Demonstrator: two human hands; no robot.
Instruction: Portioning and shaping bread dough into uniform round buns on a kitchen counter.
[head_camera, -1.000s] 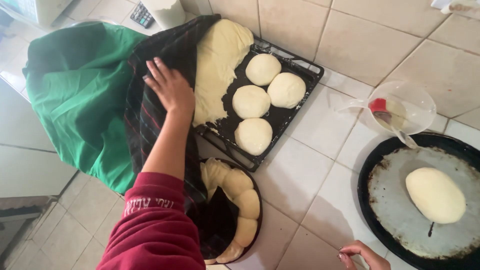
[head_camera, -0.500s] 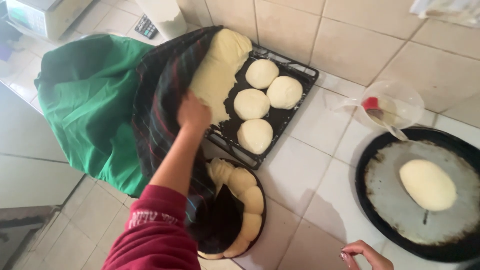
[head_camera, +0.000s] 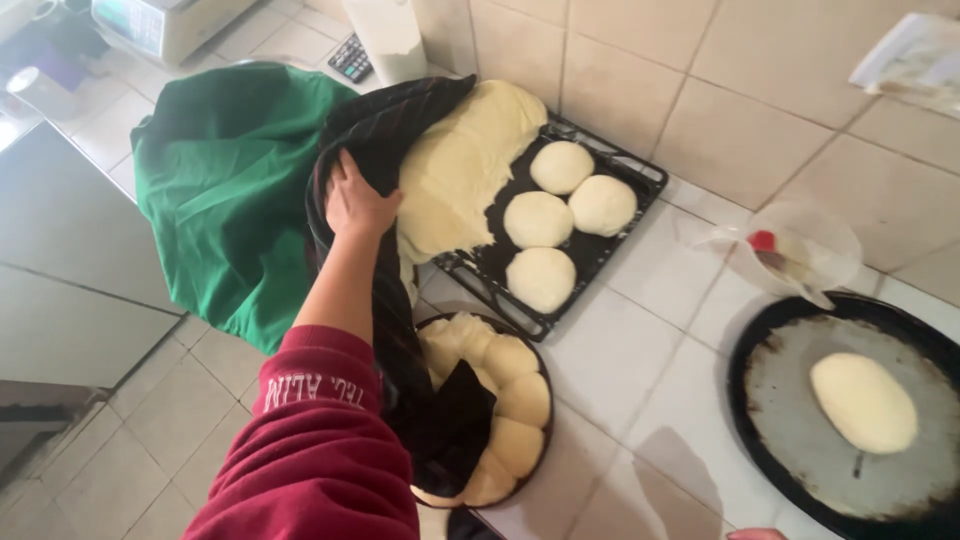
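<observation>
The left hand (head_camera: 355, 203) is gripping the dark plaid cloth (head_camera: 385, 140) lying over a pale yellow cloth (head_camera: 465, 165) on the black rectangular baking tray (head_camera: 600, 250) holding four round dough balls (head_camera: 540, 218). A round dark pan (head_camera: 850, 330) is bearing one oval dough piece (head_camera: 863, 402).

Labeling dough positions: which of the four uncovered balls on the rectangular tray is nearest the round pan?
The front dough ball, alone at the tray's near end, closest to the round pan.

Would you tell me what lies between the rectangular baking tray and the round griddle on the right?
In the head view, a clear plastic bowl holding a red-handled tool sits between tray and griddle; otherwise bare white tile.
</observation>
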